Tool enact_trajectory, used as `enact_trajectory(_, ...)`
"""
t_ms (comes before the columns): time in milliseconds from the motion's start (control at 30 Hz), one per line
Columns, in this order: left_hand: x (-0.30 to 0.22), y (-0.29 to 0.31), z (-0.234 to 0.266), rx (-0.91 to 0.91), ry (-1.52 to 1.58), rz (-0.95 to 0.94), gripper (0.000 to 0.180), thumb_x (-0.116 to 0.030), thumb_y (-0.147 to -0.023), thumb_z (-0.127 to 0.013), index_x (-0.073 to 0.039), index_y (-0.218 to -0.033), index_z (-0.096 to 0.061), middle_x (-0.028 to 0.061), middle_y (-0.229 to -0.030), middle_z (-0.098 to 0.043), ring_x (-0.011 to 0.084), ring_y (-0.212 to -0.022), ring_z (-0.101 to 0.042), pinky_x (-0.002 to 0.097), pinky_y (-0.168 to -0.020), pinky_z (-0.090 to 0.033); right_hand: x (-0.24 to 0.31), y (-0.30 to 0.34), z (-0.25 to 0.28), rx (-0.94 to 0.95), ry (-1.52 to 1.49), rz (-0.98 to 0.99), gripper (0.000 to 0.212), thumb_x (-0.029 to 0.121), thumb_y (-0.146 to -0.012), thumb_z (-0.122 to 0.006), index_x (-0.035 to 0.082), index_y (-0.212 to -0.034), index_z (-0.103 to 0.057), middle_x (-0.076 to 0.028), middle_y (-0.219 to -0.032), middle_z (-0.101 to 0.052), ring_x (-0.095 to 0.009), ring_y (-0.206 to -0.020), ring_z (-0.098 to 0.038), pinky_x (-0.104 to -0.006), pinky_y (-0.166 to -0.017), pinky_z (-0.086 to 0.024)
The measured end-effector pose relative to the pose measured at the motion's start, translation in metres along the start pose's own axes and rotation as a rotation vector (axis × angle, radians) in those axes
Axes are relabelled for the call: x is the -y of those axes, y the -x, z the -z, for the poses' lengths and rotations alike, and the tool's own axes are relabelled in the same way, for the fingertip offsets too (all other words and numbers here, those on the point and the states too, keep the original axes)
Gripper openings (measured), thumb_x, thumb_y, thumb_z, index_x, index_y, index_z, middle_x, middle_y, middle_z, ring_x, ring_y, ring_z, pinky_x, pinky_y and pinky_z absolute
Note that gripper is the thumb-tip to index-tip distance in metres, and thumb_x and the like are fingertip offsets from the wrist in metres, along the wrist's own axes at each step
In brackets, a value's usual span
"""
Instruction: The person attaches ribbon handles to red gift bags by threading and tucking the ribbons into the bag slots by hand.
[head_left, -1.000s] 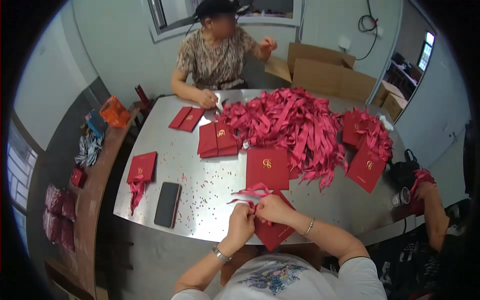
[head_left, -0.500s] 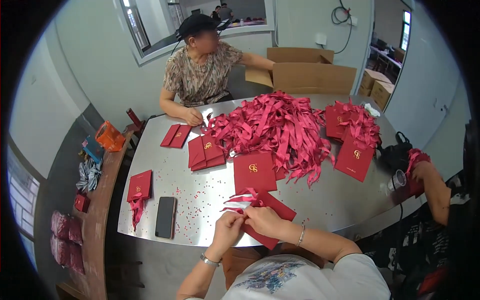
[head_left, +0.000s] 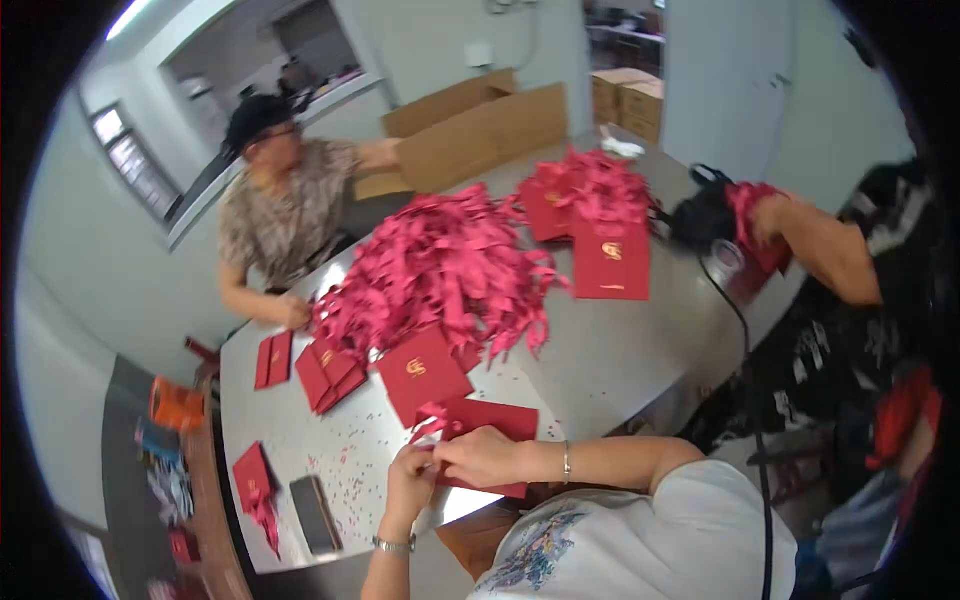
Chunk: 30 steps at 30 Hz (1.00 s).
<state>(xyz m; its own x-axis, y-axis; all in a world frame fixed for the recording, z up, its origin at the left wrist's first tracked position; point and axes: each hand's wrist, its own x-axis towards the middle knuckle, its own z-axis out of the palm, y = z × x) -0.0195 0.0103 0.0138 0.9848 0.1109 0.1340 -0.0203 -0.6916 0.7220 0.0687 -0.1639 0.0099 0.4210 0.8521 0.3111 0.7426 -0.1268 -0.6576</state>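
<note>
Head view: the left hand (head_left: 408,482) and right hand (head_left: 485,456) meet at the edge of a red bag (head_left: 510,421), placed by the near edge of the counter (head_left: 610,345). The fingers of both are narrow, apparently pinching a ribbon (head_left: 430,425), though the grip is partly hidden. The step in hand appears to be fastening ribbon to bag; the next move would call for a firm pinch and an even pull.
</note>
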Motion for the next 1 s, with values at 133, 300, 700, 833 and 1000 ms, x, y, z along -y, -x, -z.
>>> enact_trajectory(133, -0.016, 0.0, -0.005, -0.011, 0.025, 0.058, 0.011, 0.004, -0.074, -0.066, -0.003, -0.082, -0.069, 0.0131, -0.088, -0.064, 0.0278, -0.081, -0.063, 0.0351, -0.07, -0.05, 0.004, 0.013, -0.004, -0.055, 0.102, -0.031, 0.019, 0.019, -0.081, -0.063, 0.009, -0.096, -0.059, -0.008, -0.082, -0.065, -0.029, -0.081, -0.065, -0.0461, -0.072, -0.048)
enact_trajectory(300, 0.006, 0.012, -0.003, 0.052, -0.052, 0.045, 0.012, 0.006, -0.072, -0.064, -0.001, -0.08, -0.068, 0.0149, -0.081, -0.065, 0.0302, -0.079, -0.063, 0.0363, -0.07, -0.051, 0.013, 0.024, 0.002, -0.208, 0.408, 0.2, 0.008, 0.019, -0.077, -0.059, 0.015, -0.083, -0.056, 0.0, -0.075, -0.058, -0.018, -0.076, -0.058, -0.0371, -0.07, -0.037)
enact_trajectory(700, 0.017, -0.003, 0.001, -0.037, -0.037, 0.079, 0.005, -0.005, -0.077, -0.065, -0.005, -0.082, -0.068, 0.0115, -0.086, -0.066, 0.0304, -0.081, -0.064, 0.0366, -0.071, -0.05, -0.002, 0.066, 0.012, -0.086, 0.303, -0.253, 0.096, 0.031, -0.069, -0.08, -0.002, -0.144, -0.029, -0.019, -0.13, -0.048, -0.032, -0.122, -0.045, -0.0462, -0.101, -0.032)
enact_trajectory(833, 0.065, 0.004, 0.046, -0.35, -0.255, 0.387, 0.008, -0.01, -0.079, -0.066, -0.01, -0.086, -0.07, 0.0086, -0.091, -0.068, 0.0275, -0.079, -0.065, 0.0353, -0.071, -0.051, 0.0, 0.066, 0.01, -0.036, 0.319, -0.257, 0.09, 0.032, -0.07, -0.078, 0.001, -0.143, -0.034, -0.016, -0.131, -0.048, -0.032, -0.122, -0.044, -0.0451, -0.102, -0.031)
enact_trajectory(1000, 0.057, 0.0, 0.044, -0.535, -0.246, 0.422, 0.018, -0.01, -0.083, -0.065, -0.008, -0.1, -0.07, 0.0096, -0.092, -0.068, 0.0247, -0.078, -0.065, 0.0331, -0.069, -0.051, 0.002, 0.071, 0.01, -0.029, 0.323, -0.268, 0.086, 0.034, -0.071, -0.077, 0.003, -0.141, -0.038, -0.015, -0.133, -0.046, -0.031, -0.124, -0.042, -0.0448, -0.102, -0.03)
